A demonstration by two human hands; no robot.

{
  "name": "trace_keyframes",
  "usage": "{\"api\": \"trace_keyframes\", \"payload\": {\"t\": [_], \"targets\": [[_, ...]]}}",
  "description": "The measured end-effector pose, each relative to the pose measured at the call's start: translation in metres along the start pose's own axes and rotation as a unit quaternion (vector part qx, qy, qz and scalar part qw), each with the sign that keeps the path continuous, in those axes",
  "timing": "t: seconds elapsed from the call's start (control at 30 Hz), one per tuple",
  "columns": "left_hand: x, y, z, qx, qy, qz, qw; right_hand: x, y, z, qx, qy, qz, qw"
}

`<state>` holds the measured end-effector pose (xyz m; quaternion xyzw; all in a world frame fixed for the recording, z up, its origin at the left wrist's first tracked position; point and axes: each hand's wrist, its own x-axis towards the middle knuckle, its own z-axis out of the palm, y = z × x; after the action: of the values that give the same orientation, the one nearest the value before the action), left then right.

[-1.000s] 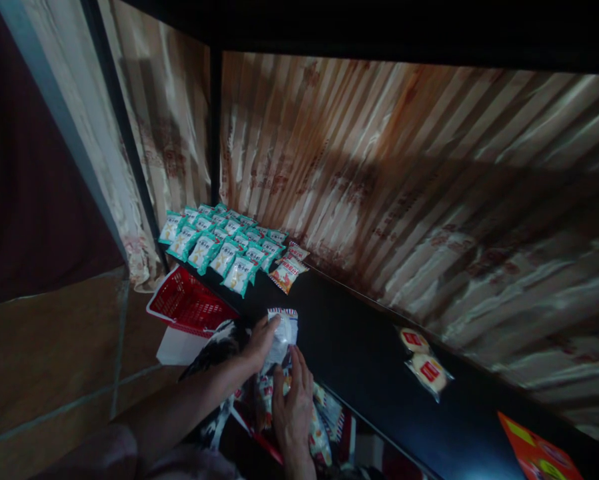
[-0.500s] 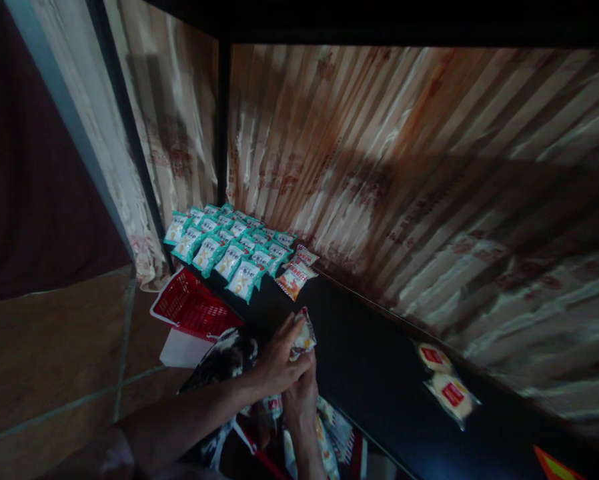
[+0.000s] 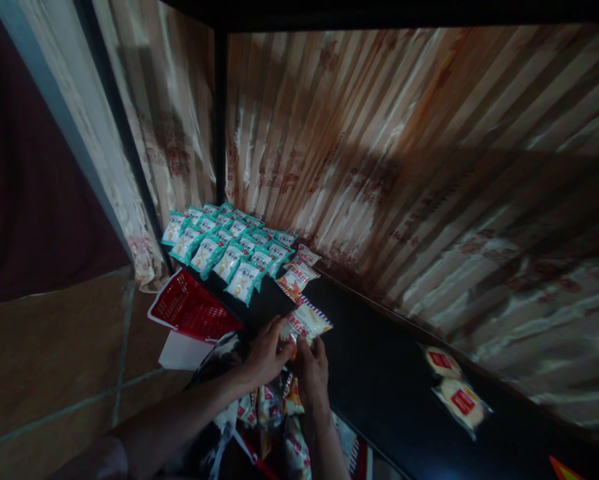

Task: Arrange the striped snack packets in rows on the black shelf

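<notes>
Both my hands hold one snack bag [image 3: 310, 319], white and orange with red lettering and a striped edge, over the front of the black shelf. My left hand [image 3: 269, 348] grips its left side with curled fingers. Lower down, my right hand [image 3: 311, 373] pinches its near edge. Just beyond lie similar orange-and-white snack bags [image 3: 297, 277] on the shelf. Several teal-and-white snack bags [image 3: 228, 261] stand in rows to their left. Below my hands, more packets [image 3: 272, 403] fill a container, partly hidden by my arms.
A red plastic basket [image 3: 192, 310] sits left of the black shelf [image 3: 374, 373], beside a white box [image 3: 182, 350]. Two round wrapped packets [image 3: 462, 403] lie at the right. Pleated curtain [image 3: 379, 153] hangs behind, and a dark post [image 3: 220, 120] rises at the back corner.
The snack bag has turned from edge-on to flatter, its printed face now showing. My hands have drawn apart along it, the right one shifting right. The view has moved slightly.
</notes>
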<state>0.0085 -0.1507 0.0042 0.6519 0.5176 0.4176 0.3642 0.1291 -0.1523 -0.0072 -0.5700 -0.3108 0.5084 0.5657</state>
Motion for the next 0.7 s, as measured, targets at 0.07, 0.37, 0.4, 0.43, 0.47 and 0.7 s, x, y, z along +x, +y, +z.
{"api": "trace_keyframes", "payload": {"t": [0.07, 0.37, 0.4, 0.43, 0.47, 0.7], "targets": [[0.005, -0.005, 0.000, 0.011, 0.001, 0.008, 1.000, 0.007, 0.003, 0.004, 0.036, -0.004, 0.005, 0.999], [0.041, -0.023, 0.001, 0.086, 0.057, -0.010, 0.995, 0.036, -0.001, 0.022, 0.000, -0.059, -0.042, 0.997], [0.045, -0.025, 0.002, 0.092, 0.060, -0.008, 0.994, 0.039, -0.002, 0.023, -0.015, -0.055, -0.043, 0.997], [0.048, -0.027, 0.003, 0.097, 0.062, -0.007, 0.993, 0.043, -0.002, 0.025, -0.032, -0.046, -0.042, 0.998], [0.051, -0.029, 0.003, 0.100, 0.062, -0.006, 0.993, 0.047, -0.001, 0.026, -0.049, -0.034, -0.040, 0.997], [0.074, -0.034, 0.005, 0.113, 0.067, 0.009, 0.991, 0.075, 0.009, 0.030, -0.103, 0.008, -0.076, 0.992]]}}
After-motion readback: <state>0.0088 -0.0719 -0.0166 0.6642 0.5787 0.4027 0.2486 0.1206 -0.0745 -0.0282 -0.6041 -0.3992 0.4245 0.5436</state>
